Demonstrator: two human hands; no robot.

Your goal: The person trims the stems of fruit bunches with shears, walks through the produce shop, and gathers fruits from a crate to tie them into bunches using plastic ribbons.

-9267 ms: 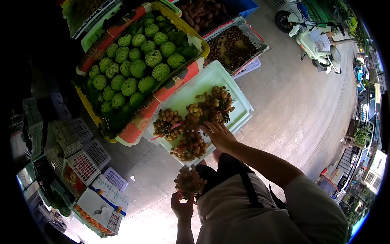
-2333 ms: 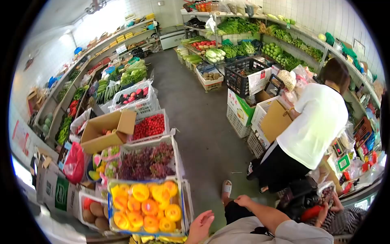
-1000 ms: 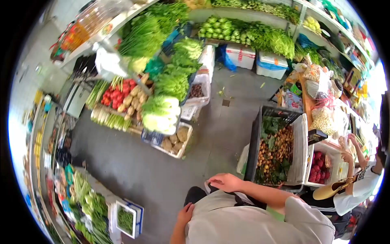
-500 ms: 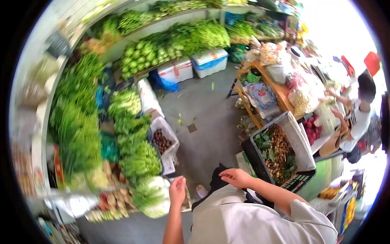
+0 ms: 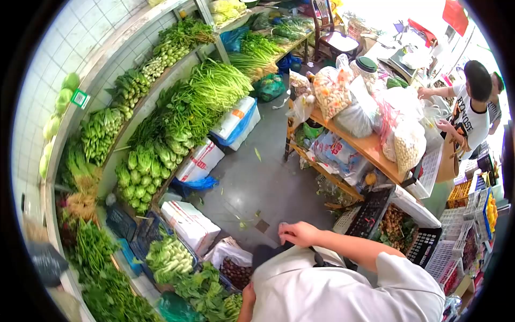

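Note:
My right hand [image 5: 296, 234] is in front of my waist above the grey floor, fingers loosely curled with nothing visible in them. My left hand [image 5: 248, 295] hangs low at my left side, partly cut off by my shirt, and its fingers cannot be made out. Closest to it are a white-lined container of dark brown round produce, like chestnuts [image 5: 236, 272], and leafy greens [image 5: 201, 290]. Beyond these, a pale green heap of vegetables [image 5: 169, 257] fills a dark crate. Neither hand visibly holds anything.
Shelves of leafy greens [image 5: 182, 107] curve along the left wall. White foam boxes [image 5: 190, 225] stand on the floor [image 5: 236, 198]. On the right are a wooden table [image 5: 370, 147] with bagged goods, a black crate [image 5: 370, 212], and another person [image 5: 472, 112] behind the table.
My view has swung to the right and forward, so the table and wall shelves appear larger. My left hand has dropped lower beside my body; my right hand stays curled before my waist.

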